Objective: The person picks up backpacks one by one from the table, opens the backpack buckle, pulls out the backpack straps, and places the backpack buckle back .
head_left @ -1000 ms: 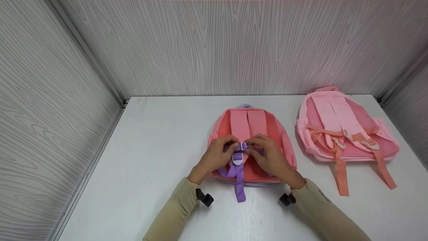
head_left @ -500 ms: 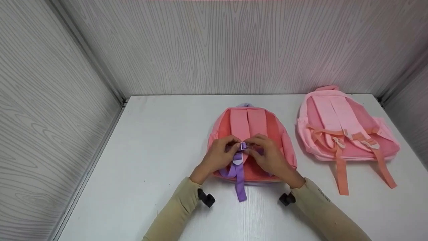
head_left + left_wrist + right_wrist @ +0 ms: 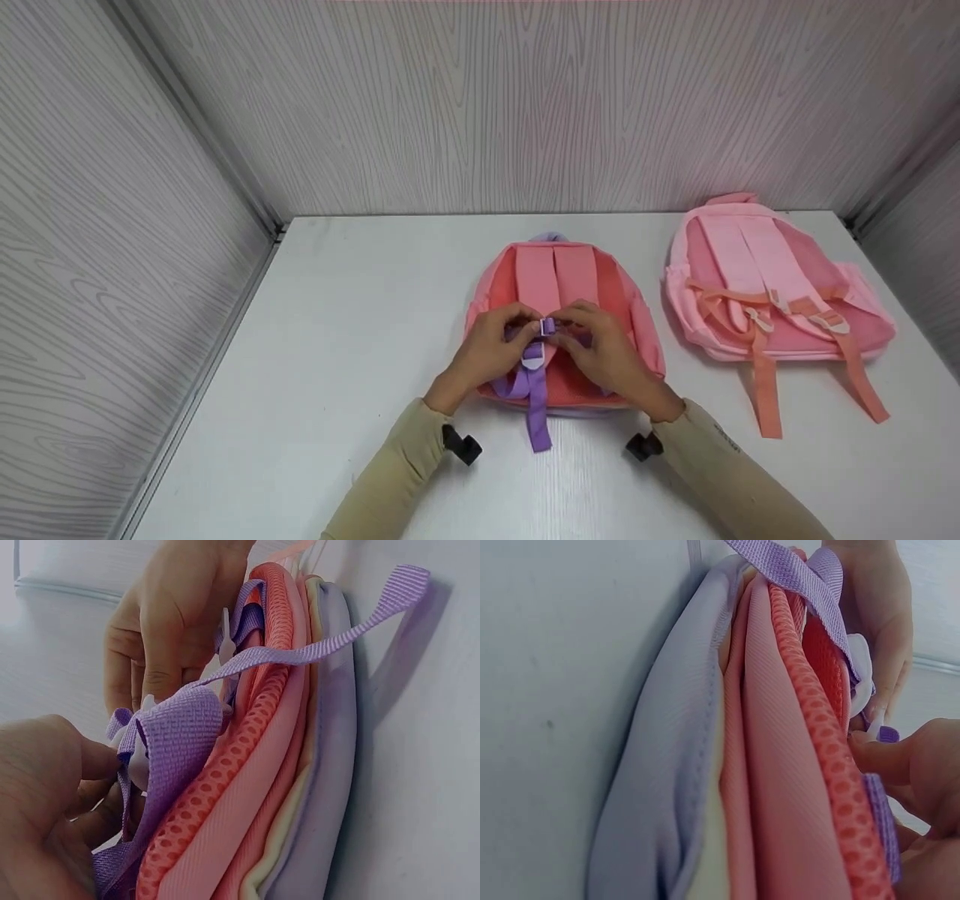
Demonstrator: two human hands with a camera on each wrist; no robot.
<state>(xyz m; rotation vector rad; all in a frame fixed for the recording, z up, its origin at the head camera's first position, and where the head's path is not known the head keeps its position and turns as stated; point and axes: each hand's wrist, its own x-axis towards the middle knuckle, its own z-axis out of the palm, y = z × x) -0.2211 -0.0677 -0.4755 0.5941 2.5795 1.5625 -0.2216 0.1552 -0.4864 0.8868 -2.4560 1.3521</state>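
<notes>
A coral-pink fabric backpack with red mesh (image 3: 574,384) is lying, straps up, just short of the far edge of a white bench (image 3: 360,322), right of that edge's middle. The person's left hand (image 3: 493,341) is closing thumb and fingers on a small white plastic buckle (image 3: 547,327) threaded with purple webbing; the right hand (image 3: 606,349) is pinching it from the other side, its fingers bent. A second white plastic buckle (image 3: 533,356) is sitting just below, and a flat purple webbing tail (image 3: 538,412) is hanging from it past the backpack's lower edge. A pale-pink fabric backpack (image 3: 795,259) is lying by the bench's far right corner, its orange webbing tails (image 3: 767,394) pointing towards the near edge.
</notes>
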